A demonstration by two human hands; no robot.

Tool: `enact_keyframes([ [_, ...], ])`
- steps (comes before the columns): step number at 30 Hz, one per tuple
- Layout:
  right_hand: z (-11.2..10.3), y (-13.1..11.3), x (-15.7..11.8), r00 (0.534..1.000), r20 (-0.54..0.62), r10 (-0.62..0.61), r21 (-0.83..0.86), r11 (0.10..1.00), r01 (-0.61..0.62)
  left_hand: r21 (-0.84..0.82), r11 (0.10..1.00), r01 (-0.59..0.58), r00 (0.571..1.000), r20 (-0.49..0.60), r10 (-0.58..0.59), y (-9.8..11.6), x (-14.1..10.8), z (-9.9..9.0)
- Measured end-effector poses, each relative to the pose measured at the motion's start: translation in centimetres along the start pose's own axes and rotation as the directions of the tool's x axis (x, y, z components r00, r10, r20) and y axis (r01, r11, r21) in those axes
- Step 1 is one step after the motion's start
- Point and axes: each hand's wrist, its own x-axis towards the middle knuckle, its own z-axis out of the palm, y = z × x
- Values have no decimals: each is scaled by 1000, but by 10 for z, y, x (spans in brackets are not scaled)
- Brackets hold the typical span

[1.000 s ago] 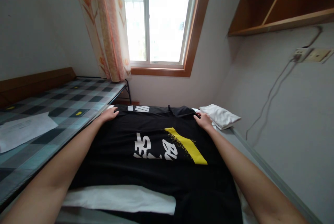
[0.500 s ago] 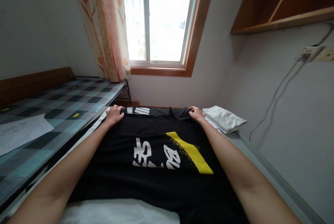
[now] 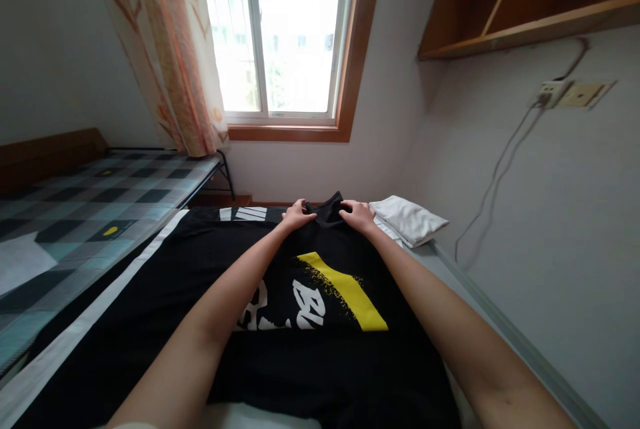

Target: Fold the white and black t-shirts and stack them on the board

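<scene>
A black T-shirt (image 3: 340, 362) with a yellow stripe and white lettering lies spread out in front of me. At its far edge, my left hand (image 3: 299, 214) pinches the cloth, fingers closed. My right hand (image 3: 357, 216) is closed on the same far edge, a short way to the right. Between the two hands a fold of dark cloth stands up a little. Left of my left arm, more black cloth (image 3: 135, 309) with a white band lies flat; whether it belongs to the same shirt I cannot tell. My left forearm covers part of the lettering.
Folded white cloth (image 3: 410, 219) lies right of my right hand. A checked mattress (image 3: 150, 179) with a paper sheet (image 3: 23, 262) is at the left. A wall shelf (image 3: 525, 42) hangs at upper right, above a socket (image 3: 553, 92) with a dangling cord. A window and curtain (image 3: 175, 69) are ahead.
My left hand has moved right along the far edge, close to my right hand. The collar-side cloth has risen into a fold, and black cloth shows at the left. The view has shifted right.
</scene>
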Motion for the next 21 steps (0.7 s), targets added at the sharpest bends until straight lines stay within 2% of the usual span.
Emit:
enact_keyframes([
  [3, -10, -5, -13, 995, -55, -78, 62, 995, 82, -105, 992, 66, 996, -59, -73, 11, 11, 14],
  [5, -17, -7, -24, 981, -82, -178, 183, 964, 190, -247, 967, 57, 996, -50, -72, 13, 12, 13],
  [7, -26, -5, -39, 954, -100, -282, 349, 888, 298, -394, 919, 20, 1000, 14, -16, 10, 7, 3],
  [9, -34, 1, -59, 925, -85, -370, 475, 801, 364, -467, 884, -16, 989, 122, 82, 1, -4, -14],
  [11, -40, 10, -81, 888, 4, -460, 531, 753, 388, -428, 902, -60, 955, 238, 176, -12, -18, -35],
  [13, -41, 21, -100, 820, 169, -547, 549, 743, 382, -305, 943, -136, 921, 310, 234, -23, -32, -54],
  [14, -40, 27, -107, 792, 238, -562, 546, 752, 369, -237, 956, -171, 910, 333, 246, -27, -38, -61],
  [15, -38, 31, -112, 790, 275, -548, 532, 771, 349, -181, 964, -193, 904, 348, 246, -29, -42, -66],
  [16, -36, 35, -114, 819, 275, -503, 506, 800, 321, -145, 971, -193, 906, 353, 232, -30, -45, -70],
  [17, -32, 37, -114, 870, 245, -427, 467, 839, 280, -129, 977, -168, 916, 347, 203, -30, -46, -71],
  [19, -26, 41, -108, 963, 152, -222, 351, 923, 157, -125, 989, -77, 940, 321, 114, -27, -45, -67],
  [21, -21, 41, -98, 992, 112, -55, 219, 975, 30, -126, 992, 6, 960, 278, 29, -21, -41, -57],
])
